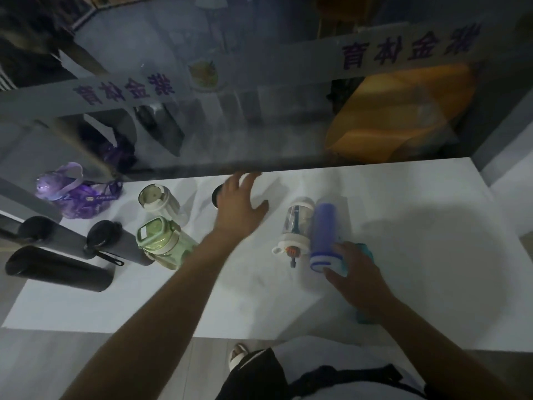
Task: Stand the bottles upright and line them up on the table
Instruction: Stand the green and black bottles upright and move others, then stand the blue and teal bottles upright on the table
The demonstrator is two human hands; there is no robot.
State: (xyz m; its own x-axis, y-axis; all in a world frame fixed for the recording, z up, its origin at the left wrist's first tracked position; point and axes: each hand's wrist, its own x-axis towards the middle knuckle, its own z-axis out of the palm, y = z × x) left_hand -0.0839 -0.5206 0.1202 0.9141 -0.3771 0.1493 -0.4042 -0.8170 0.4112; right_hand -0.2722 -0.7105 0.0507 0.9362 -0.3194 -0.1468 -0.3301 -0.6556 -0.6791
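On the white table (pixel 418 255) a blue bottle (pixel 323 232) lies blurred, its white cap toward me. My right hand (pixel 357 278) grips that cap end, thumb and fingers around it. A teal bottle (pixel 364 316) lies mostly hidden under this hand. Beside the blue one lies a clear bottle with a white cap (pixel 297 226). My left hand (pixel 239 206) hovers with fingers spread over a black-lidded bottle (pixel 216 196) near the back edge. At the left stand a clear white-lidded bottle (pixel 155 197), a green bottle (pixel 161 241), a purple bottle (pixel 72 194) and three black bottles (pixel 57 269).
A glass pane with purple lettering (pixel 259 125) rises along the table's back edge. Behind it is an orange object (pixel 403 111). The table's front edge (pixel 259 339) is close to my body, with a black bag (pixel 259 376) below it.
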